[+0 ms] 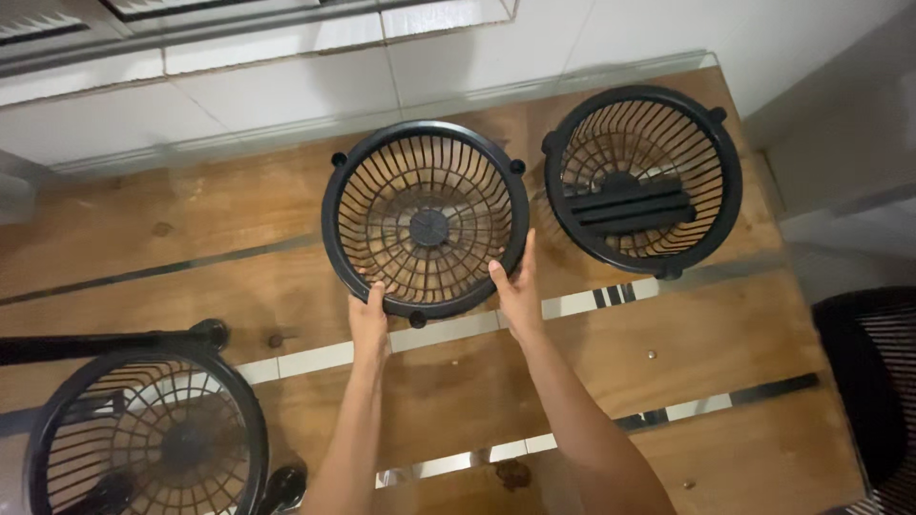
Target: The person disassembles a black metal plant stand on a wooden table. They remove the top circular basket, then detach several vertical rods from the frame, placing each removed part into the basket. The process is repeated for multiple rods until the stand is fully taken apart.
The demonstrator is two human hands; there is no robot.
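A round black fan grille (426, 221) lies open side up on the glass-topped wooden table (725, 334). My left hand (367, 317) grips its near rim at the lower left. My right hand (516, 286) grips the rim at the lower right, thumb hooked inside. A second black grille (643, 177) with a slatted bar across its middle rests to the right, apart from the first.
At the lower left stands a black fan (143, 434) with its grille and stand arm. A black mesh chair (873, 372) is at the right edge. White tiled wall runs along the table's far side.
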